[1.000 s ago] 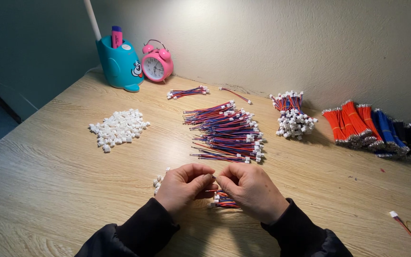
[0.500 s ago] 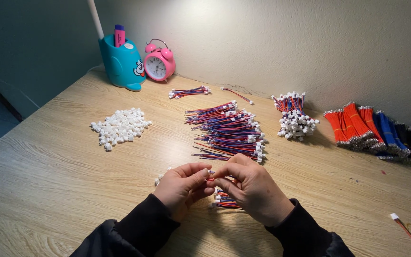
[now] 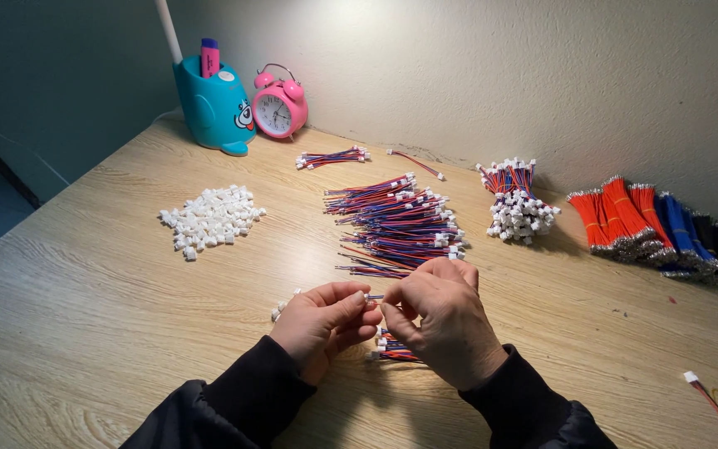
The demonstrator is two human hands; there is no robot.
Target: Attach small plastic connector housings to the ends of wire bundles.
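My left hand (image 3: 324,319) and my right hand (image 3: 442,323) meet low in the middle of the wooden table (image 3: 85,291). Between their fingertips they pinch a short red-and-blue wire with a small white connector (image 3: 369,296). A small bunch of the same wires (image 3: 392,349) lies on the table just under my right hand. A few loose white connectors (image 3: 280,309) lie beside my left hand. A large heap of wired connectors (image 3: 396,223) lies just beyond my hands.
A pile of white connector housings (image 3: 209,218) lies at the left. A teal pen holder (image 3: 213,104) and a pink alarm clock (image 3: 278,108) stand at the back. Bundles of orange, blue and black wires (image 3: 666,229) lie at the right, near a connector bundle (image 3: 517,208).
Both hands have stayed together in the same spot, with only small finger movements on the wire and connector. The view has shifted slightly.
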